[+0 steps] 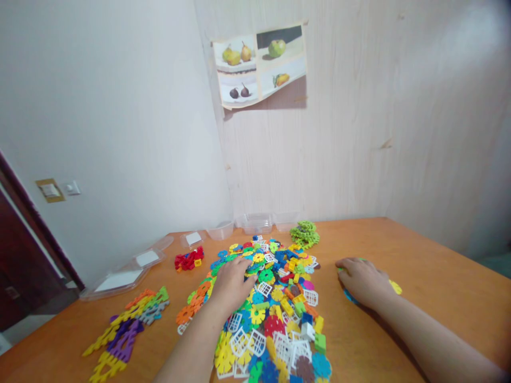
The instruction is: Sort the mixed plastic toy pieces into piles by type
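Note:
My left hand (233, 282) reaches palm down over a large heap of mixed plastic toy pieces, its thumb apart from the fingers. The heap holds notched snowflake discs (257, 316), white lattice window pieces (240, 341) and small building blocks (307, 331). No piece shows plainly in that hand. To the right of the heap, my right hand (364, 282) lies palm down on the table with fingers stretched out. It covers several discs, whose green, blue and yellow edges peek out around it, including a yellow disc (395, 287); the rest are hidden.
On the orange-brown table (431, 287), green discs (304, 234) are stacked at the back and red blocks (189, 259) lie left of the heap. Jagged strips (126, 340) sit at the left front. Clear containers (257, 223) and lids (123, 277) line the wall side.

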`<state>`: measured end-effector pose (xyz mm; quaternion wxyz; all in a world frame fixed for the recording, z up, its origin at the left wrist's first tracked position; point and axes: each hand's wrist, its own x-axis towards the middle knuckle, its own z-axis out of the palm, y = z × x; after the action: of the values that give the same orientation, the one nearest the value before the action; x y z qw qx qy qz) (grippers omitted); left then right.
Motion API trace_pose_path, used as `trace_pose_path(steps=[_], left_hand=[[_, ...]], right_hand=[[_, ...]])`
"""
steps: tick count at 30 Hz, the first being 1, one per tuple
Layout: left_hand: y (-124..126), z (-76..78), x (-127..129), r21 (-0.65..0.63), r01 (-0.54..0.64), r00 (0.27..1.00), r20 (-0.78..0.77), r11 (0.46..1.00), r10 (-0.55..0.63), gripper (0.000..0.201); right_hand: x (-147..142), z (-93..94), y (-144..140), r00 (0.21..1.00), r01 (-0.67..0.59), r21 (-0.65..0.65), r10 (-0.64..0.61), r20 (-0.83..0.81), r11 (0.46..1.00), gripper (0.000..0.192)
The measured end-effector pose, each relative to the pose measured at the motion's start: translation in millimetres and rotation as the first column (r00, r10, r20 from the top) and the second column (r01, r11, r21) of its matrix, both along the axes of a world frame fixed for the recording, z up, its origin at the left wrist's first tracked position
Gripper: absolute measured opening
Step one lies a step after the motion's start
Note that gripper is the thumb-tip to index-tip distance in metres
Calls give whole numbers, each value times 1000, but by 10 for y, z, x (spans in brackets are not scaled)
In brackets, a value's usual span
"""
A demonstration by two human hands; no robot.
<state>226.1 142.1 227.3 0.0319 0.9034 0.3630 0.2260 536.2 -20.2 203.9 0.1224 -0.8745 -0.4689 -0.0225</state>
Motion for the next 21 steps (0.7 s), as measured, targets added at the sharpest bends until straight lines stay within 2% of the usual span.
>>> trace_pose_path(steps=[3,7,13,17,21], left_hand=[[-45,27,28,30,-4,1000,-9,1000,4,31],[-76,28,73,46,1,1000,-8,999,0,37],[-110,70,87,26,44,998,-46,999,-43,30],[-166,142,94,55,15,998,-63,998,-11,21],[-161,157,86,73,-10,999,-36,997,13,23]], right_hand=[[-31,18,-6,1000,19,11,-19,17,1000,40],[-93,49,-20,998,38,86,-42,44,996,40],[-253,74,-18,997,-72,150,65,52,986,38],[-309,60,-3,989,-145,184,134,70,972,36],[-307,50,10,982,-189,226,178,70,956,35]])
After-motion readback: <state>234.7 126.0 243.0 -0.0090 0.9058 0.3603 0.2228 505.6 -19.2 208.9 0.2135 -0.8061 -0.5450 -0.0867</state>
